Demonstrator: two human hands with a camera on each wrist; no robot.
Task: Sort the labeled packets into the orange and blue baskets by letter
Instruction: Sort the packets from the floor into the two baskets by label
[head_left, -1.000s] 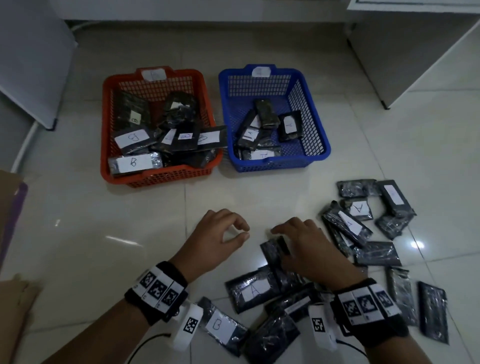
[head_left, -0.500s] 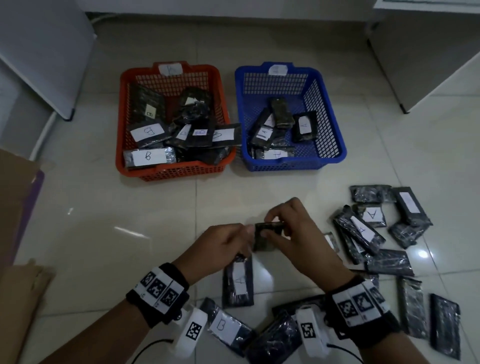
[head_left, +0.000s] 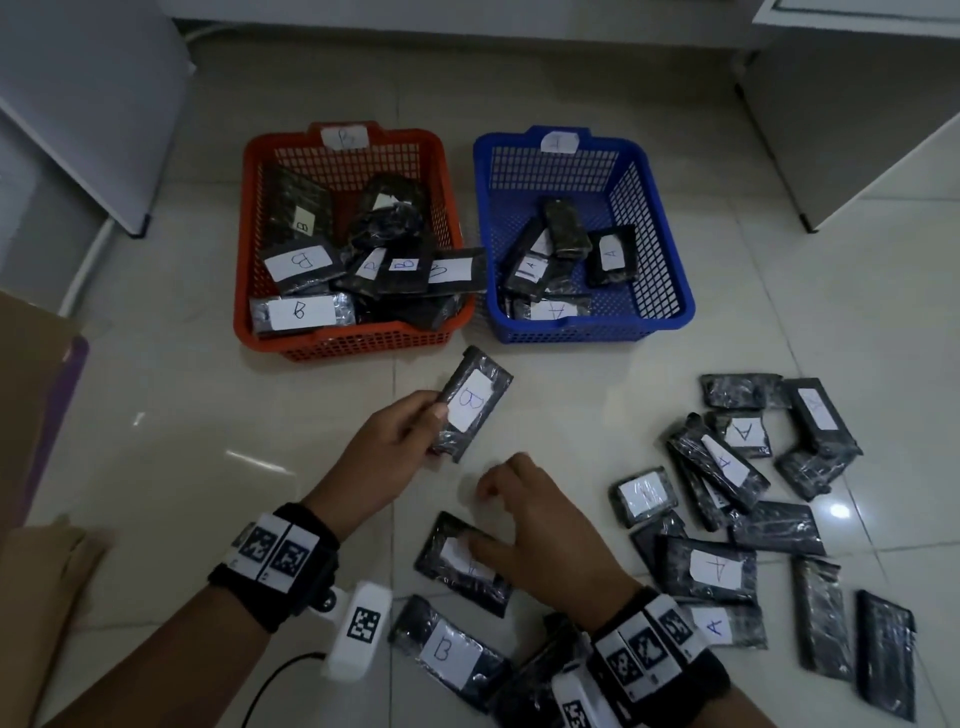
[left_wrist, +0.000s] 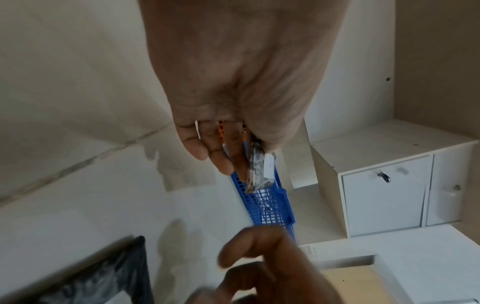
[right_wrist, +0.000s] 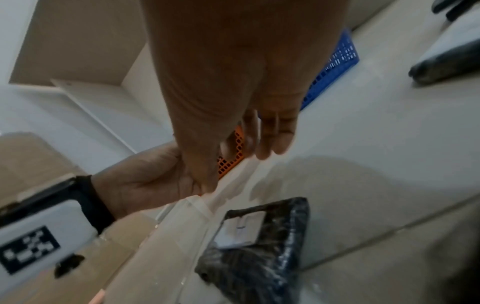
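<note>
Looking down from the head view, the left hand (head_left: 400, 441) grips a packet marked B (head_left: 470, 402) by its lower end, thumb across the face, lifted above the floor (head_left: 156, 467) just short of the orange basket (head_left: 249, 291), whose tag also reads B. That basket is already heaped, with one packet overhanging its right rim toward the blue basket (head_left: 670, 291); a careless drop could, I judge, slide off the pile or nudge that overhanging packet out. The right hand (head_left: 540, 530) hovers with loosely curled fingers, holding nothing, above a floor packet (head_left: 457, 566) whose letter it partly covers; grabbing it unread risks a wrong basket. Several packets at the right lie label-down (head_left: 883, 649), so they need turning before sorting.

From the left wrist view, the fingers (left_wrist: 202, 144) clamp the held packet (left_wrist: 259, 168) edge-on, with only a short length inside the grip. The blue basket (left_wrist: 267, 207) sits directly behind it in line, so a straight-ahead toss might land among the A packets.

From the right wrist view, the right hand's fingers (right_wrist: 272, 142) hang relaxed and empty over the wrapped packet (right_wrist: 259, 242); its glossy film looks slippery, and a light pinch may let it slip.
</note>
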